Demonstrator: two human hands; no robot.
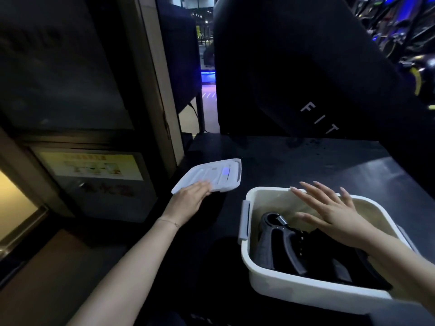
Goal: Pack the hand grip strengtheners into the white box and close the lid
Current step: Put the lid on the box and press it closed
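The white box (303, 291) stands open on the dark table at the lower right. Black hand grip strengtheners (282, 245) lie inside it; one with a metal spring shows clearly, others are dark shapes beside it. My right hand (334, 215) hovers flat over the box with its fingers spread and holds nothing. The white lid (219, 175) lies flat on the table to the left of the box. My left hand (188, 201) rests on the lid's near left corner, its fingers on top of it.
The dark table (329, 165) runs back to a large black panel lettered "FIT" (320, 118). A door frame and a cabinet with a yellow notice (91, 165) stand at the left. Exercise bikes (412, 43) fill the far right.
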